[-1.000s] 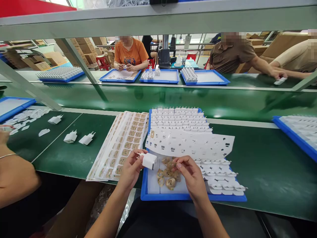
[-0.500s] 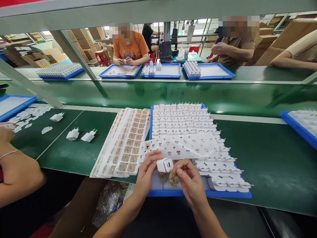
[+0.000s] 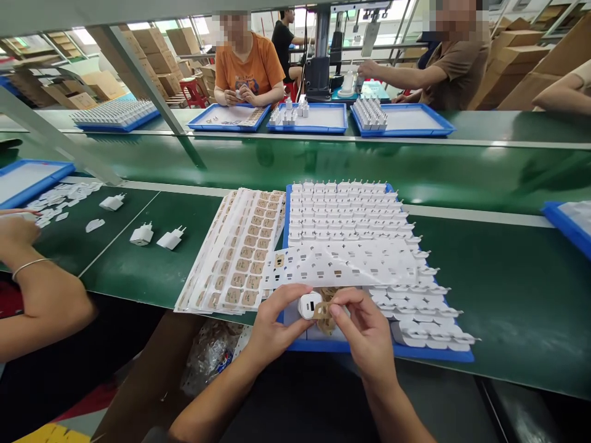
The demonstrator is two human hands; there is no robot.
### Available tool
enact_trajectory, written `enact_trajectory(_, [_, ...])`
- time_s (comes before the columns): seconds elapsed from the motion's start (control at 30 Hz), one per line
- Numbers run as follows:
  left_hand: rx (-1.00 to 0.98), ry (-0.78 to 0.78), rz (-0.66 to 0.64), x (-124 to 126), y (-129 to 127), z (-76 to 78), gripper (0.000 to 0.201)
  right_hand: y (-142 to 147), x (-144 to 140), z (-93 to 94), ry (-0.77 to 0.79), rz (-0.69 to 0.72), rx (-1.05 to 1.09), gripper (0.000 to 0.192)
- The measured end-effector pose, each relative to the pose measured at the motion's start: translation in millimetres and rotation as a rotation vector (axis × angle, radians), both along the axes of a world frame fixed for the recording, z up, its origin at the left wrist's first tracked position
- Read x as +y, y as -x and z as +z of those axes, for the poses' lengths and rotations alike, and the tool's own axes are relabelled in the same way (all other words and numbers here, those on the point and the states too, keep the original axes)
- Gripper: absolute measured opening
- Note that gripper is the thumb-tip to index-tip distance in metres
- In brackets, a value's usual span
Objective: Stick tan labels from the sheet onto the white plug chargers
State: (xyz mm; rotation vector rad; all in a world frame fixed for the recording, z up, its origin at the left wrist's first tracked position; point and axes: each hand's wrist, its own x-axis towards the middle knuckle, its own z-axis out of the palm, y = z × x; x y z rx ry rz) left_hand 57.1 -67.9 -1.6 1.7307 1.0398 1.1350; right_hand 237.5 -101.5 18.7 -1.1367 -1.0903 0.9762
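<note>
**Charger turned port-up between both hands, brown label brought against it**

Since the earlier frames the white charger (image 3: 309,304) has been drawn in from the left hand's side to the midline and turned so that its port face is seen from above; the right hand, previously over the loose brown scraps, has been brought up against it.

At the far left a co-worker's arm (image 3: 37,295) with a bangle is seen beside scattered white pieces (image 3: 55,200). Further in, three loose chargers (image 3: 143,234) are laid on the green belt (image 3: 484,289). Next, a fanned stack of label sheets (image 3: 235,258) is spread just beside the blue tray (image 3: 369,347).

The left hand (image 3: 272,326) is closed on the charger, thumb and fingertips pinching its sides, above the tray's near edge. The right hand (image 3: 364,329) is pinched on a small brown label (image 3: 322,311), held touching the charger's face. A used backing sheet (image 3: 351,264) is draped over the rows of chargers (image 3: 346,212) in the tray.

The charger is judged light, rigid and smooth, so a grip on its flat sides is safest, away from the prongs. The label is judged thin, limp and sticky, best taken by an edge.
</note>
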Motion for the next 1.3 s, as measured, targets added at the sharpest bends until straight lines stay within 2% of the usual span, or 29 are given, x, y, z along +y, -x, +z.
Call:
enact_trajectory(0.13, [0.013,-0.151,-0.009,1,-4,2.6,0.043,2,1,4.3,-0.005,0.028,-0.074,0.002])
enact_trajectory(0.23, [0.025,-0.198,-0.015,2,-5,3.1,0.043,3,1,4.0,-0.012,0.033,-0.095,0.002])
enact_trajectory(0.83, [0.075,-0.238,-0.029,3,-3,5.8,0.044,3,2,5.1,-0.031,0.025,-0.216,0.003])
enact_trajectory(1.3, [0.115,-0.315,-0.004,3,-3,6.8,0.042,8,5,17.9,-0.064,-0.071,-0.416,0.007])
